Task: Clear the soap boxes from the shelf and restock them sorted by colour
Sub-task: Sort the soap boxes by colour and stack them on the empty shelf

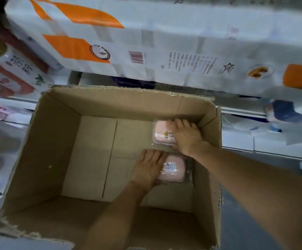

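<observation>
Looking down from the head camera into an open cardboard carton with torn rim edges. Two pink soap boxes in clear wrap lie on its floor against the right wall, one behind the other and just apart. Each is partly hidden: the far soap box has its right end covered by the right hand, and the near soap box has its left end covered by the left hand. Label print on both is too small to read. Both forearms reach down into the carton, the right one crossing over its right wall. Right-hand fingers curl over the far box's top edge, grasping it; left-hand fingers lie spread over the near box, and whether they grip or merely rest cannot be told. Beyond the carton, blurred white-and-orange tissue packs fill the shelf, cut off at the frame top.
</observation>
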{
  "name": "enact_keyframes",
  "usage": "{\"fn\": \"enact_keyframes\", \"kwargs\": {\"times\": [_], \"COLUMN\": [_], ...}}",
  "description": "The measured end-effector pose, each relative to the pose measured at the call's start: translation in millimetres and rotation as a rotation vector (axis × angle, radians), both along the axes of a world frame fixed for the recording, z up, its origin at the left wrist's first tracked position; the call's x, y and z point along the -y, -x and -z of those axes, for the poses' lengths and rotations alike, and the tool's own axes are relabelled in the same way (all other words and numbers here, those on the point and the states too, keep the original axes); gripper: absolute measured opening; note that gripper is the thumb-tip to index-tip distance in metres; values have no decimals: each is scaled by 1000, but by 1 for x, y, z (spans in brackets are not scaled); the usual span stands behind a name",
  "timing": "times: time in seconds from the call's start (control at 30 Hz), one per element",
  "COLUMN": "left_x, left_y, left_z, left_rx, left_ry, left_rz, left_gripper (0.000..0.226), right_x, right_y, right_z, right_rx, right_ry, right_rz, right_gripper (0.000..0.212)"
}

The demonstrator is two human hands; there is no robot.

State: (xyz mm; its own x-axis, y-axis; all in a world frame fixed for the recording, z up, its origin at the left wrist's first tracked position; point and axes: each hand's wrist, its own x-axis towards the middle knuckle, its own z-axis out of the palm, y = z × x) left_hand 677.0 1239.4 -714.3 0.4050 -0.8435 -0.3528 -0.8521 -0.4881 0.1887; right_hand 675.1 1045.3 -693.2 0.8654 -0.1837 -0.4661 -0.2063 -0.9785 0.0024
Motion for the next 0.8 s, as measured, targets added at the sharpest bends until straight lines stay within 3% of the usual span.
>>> {"fn": "enact_keyframes", "kwargs": {"times": [0.13,0.3,0.53,0.8], "left_x": [-20,-49,-72,-58], "left_y": [-2,-10,-12,-12], "left_z": [-5,-33,-121,-258], "left_rx": [-76,-143,-176,-79], "left_ry": [6,-2,25,342], "left_rz": [-147,-340,-600,-639], "left_gripper": [98,93,87,87], "right_x": [-7,-12,-25,-18], "right_y": [-1,0,23,61], "right_z": [3,-29,-134,-270], "right_rx": [9,35,238,544], "right_ry": [78,-4,-90,-75], "right_rz": [-13,25,67,126], "right_gripper": [84,86,86,90]}}
